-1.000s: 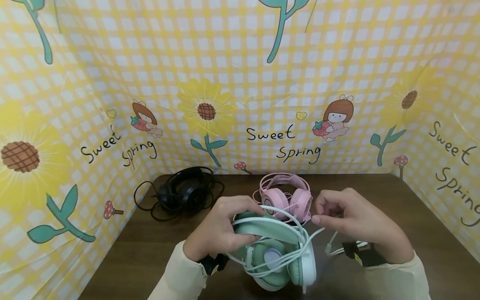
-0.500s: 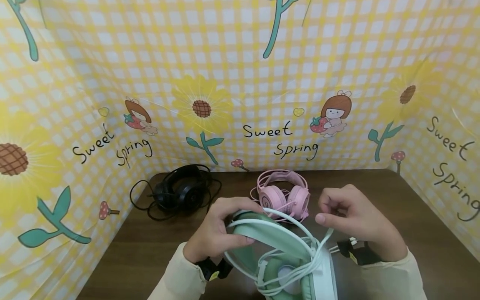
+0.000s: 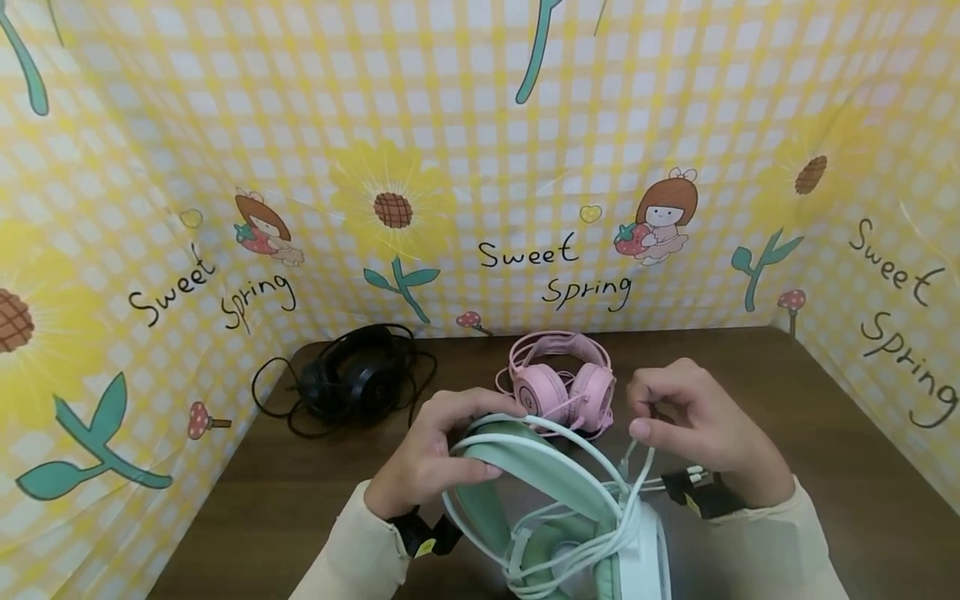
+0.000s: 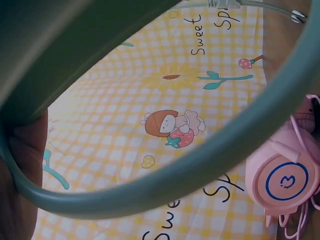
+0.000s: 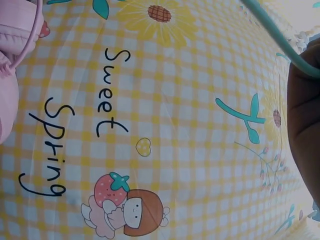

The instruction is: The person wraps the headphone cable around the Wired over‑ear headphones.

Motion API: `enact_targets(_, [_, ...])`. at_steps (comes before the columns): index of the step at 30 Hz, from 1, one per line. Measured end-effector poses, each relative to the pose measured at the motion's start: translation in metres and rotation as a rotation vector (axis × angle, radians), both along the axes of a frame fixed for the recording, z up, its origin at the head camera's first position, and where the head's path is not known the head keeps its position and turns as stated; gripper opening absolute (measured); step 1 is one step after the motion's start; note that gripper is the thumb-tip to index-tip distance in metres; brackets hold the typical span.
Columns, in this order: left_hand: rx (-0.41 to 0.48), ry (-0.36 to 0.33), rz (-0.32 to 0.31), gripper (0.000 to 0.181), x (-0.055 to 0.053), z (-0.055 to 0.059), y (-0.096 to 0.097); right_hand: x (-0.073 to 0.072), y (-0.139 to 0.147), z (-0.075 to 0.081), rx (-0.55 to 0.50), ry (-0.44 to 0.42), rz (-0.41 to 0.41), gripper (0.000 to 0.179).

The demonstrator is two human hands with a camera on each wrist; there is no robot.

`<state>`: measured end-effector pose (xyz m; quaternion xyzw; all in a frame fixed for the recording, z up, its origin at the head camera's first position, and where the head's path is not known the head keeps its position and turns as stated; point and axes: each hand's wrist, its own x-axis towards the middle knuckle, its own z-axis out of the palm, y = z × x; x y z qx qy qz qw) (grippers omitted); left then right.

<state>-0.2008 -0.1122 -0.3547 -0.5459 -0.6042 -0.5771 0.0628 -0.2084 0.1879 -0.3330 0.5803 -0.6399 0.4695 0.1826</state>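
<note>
My left hand (image 3: 427, 458) grips the headband of light green headphones (image 3: 536, 467), fingers over the top and thumb beneath. The headphones are tilted, their ear cups toward the lower right and partly cut off by the head view's bottom edge. A pale green cable (image 3: 585, 554) is wrapped in several turns around the ear cups. My right hand (image 3: 697, 421) pinches a stretch of it above the right ear cup, fingers curled. In the right wrist view the cable (image 5: 280, 37) runs up to the hand (image 5: 306, 115). Green headband parts (image 4: 120, 197) cross the left wrist view.
Pink headphones (image 3: 543, 392) rest on the brown table (image 3: 300, 517), just behind the green pair. Black headphones (image 3: 367, 387) with a looped cable lie at the back left. A yellow checked cloth (image 3: 480, 167) encloses the table at the back and sides. Cable plugs (image 3: 697, 473) show by the right wrist.
The green headphones have turned and their ear cups have swung down and to the right. The right hand has kept its pinch, and the cable now rises to it from the right ear cup.
</note>
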Motion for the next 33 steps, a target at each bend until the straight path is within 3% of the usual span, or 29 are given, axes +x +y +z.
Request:
enact_targets(3, [0.030, 0.014, 0.004, 0.040, 0.001, 0.001, 0.000, -0.001, -0.005, 0.000, 0.001, -0.024, 0.030, 0.018])
enact_targets(9, [0.199, 0.054, 0.023, 0.039, 0.002, 0.001, 0.000, -0.004, -0.021, -0.007, 0.012, -0.074, 0.111, 0.020])
enact_targets(17, [0.307, -0.100, 0.024, 0.048, 0.008, -0.006, 0.001, -0.005, -0.027, -0.016, -0.029, -0.072, 0.208, 0.036])
enact_targets(26, [0.328, -0.143, 0.061, 0.049, 0.013, -0.010, 0.003, -0.003, -0.030, -0.022, -0.047, -0.132, 0.252, 0.037])
enact_targets(30, [0.392, -0.163, 0.012, 0.054, 0.015, -0.012, 0.004, -0.001, -0.033, -0.027, -0.049, -0.188, 0.276, 0.034])
enact_targets(33, [0.460, -0.195, -0.056, 0.056, 0.014, -0.014, 0.005, -0.006, -0.035, -0.031, -0.031, -0.173, 0.261, 0.033])
